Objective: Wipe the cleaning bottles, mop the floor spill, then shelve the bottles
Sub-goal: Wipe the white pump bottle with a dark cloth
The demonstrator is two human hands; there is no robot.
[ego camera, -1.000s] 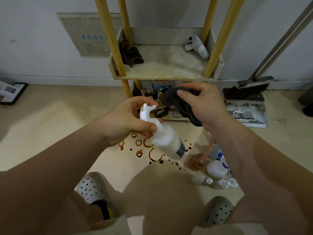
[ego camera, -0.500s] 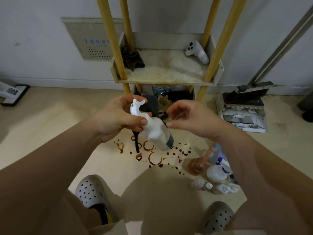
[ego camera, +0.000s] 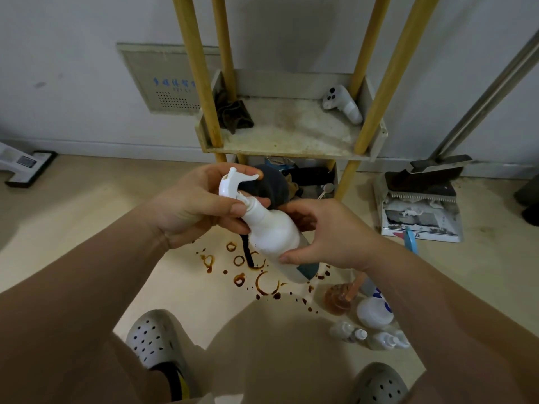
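Note:
I hold a white pump bottle [ego camera: 271, 231] tilted over the floor, pump head up and to the left. My left hand [ego camera: 192, 205] grips its neck just under the pump. A dark cloth [ego camera: 271, 185] is bunched behind the bottle against my left fingers, and one strip of it hangs down. My right hand [ego camera: 329, 234] curls round the bottle's body from the right. Below, a brown spill [ego camera: 256, 275] of rings and drops marks the floor. Several more bottles [ego camera: 373, 312] stand on the floor at the right, one of them amber [ego camera: 338, 298].
A yellow-legged shelf [ego camera: 291, 141] stands at the wall with a brown rag [ego camera: 233, 113] and a white controller [ego camera: 342, 104] on it. A dustpan and brush [ego camera: 420, 199] lie at the right. My feet in grey clogs [ego camera: 154, 336] stand below the spill.
The dark cloth went from my right hand to behind the bottle at my left hand. My right hand came back empty and closed round the bottle's body.

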